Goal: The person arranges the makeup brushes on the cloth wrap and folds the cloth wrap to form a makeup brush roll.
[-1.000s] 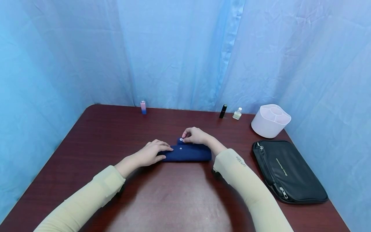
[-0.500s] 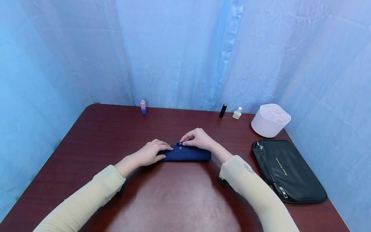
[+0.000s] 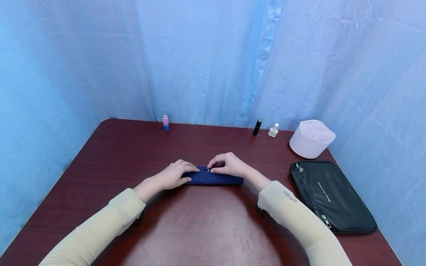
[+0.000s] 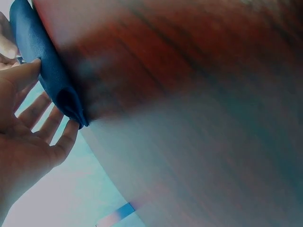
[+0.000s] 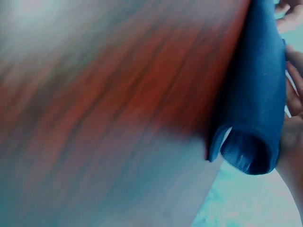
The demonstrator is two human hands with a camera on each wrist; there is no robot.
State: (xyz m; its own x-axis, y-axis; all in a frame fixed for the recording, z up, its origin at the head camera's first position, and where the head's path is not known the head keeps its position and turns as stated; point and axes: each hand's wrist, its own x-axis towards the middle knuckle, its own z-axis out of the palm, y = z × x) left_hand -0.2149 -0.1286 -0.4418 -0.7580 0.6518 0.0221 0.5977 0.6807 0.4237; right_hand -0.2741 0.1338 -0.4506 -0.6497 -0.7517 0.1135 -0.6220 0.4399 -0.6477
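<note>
A dark blue rolled fabric pouch [image 3: 214,178] lies lengthwise across the middle of the dark red wooden worktop [image 3: 206,221], with both hands at it. The left hand [image 3: 174,175] rests on the pouch's left end, fingers fairly straight and laid over the top of the roll, the thumb against its near side; the left wrist view shows the fingers spread behind the roll's open end. The right hand [image 3: 229,165] sits on the upper edge of the roll just right of the left fingertips, with thumb and forefinger curled together and pinching a small silver snap [image 3: 208,169] on the pouch's closing tab. The two hands nearly touch at that point. In the right wrist view the roll [image 5: 255,109] shows as a tube of blue cloth with a hollow end, resting on the wood.

Both forearms wear pale cream sleeves [image 3: 293,218].

To the right, near the worktop's edge, a flat black zipped case [image 3: 332,195] lies at a slant. Behind it stands a white plastic organiser cup with inner dividers [image 3: 312,138]. Along the far edge stand a small clear bottle with a white cap [image 3: 273,130], a slim black tube [image 3: 257,127] just left of it, and, well apart further left, a small pink and blue stick-shaped container [image 3: 165,122]. Pale blue curtains [image 3: 213,59] enclose the worktop on three sides.
</note>
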